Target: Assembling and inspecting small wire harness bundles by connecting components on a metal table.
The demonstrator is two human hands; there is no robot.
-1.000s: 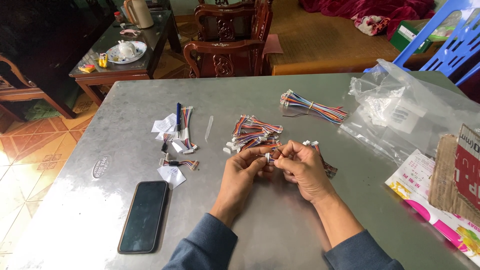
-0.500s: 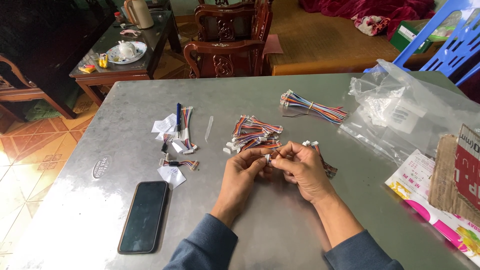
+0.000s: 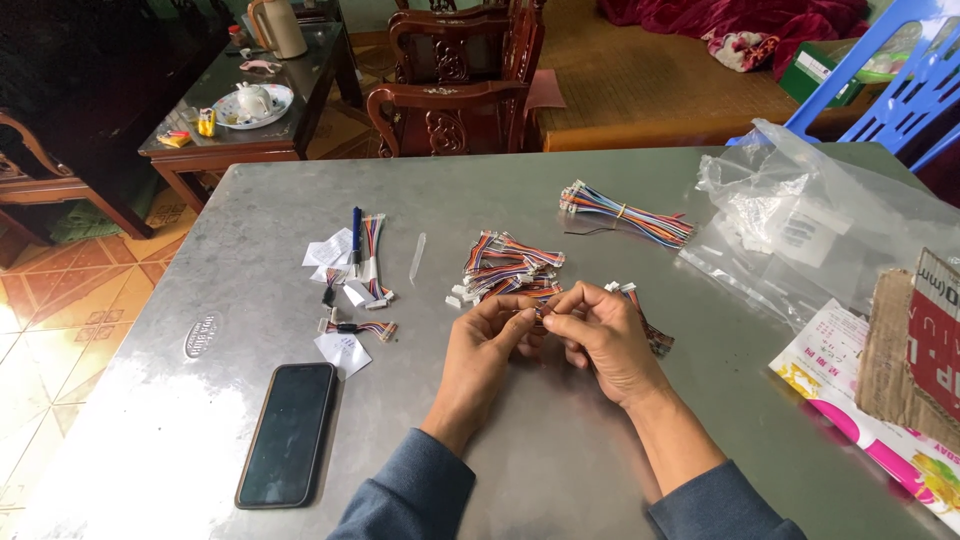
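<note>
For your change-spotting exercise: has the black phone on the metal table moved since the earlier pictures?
No. The phone lies at the same spot and angle, just below the oval stamp on the table.

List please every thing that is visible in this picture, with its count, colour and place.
wire piece: one, multicoloured, pinched between both hands
wire pile: one, multicoloured, just beyond the hands
tied wire bundle: one, multicoloured, far side of table
phone: one, black, near left
pen: one, blue, left of centre
paper slips: several, white, beside the pen
plastic bags: clear, count unclear, right side
cardboard box: one, brown, right edge
table: one, grey metal
wooden chair: one, dark, behind table
left hand: on the wire piece
right hand: on the wire piece
</note>
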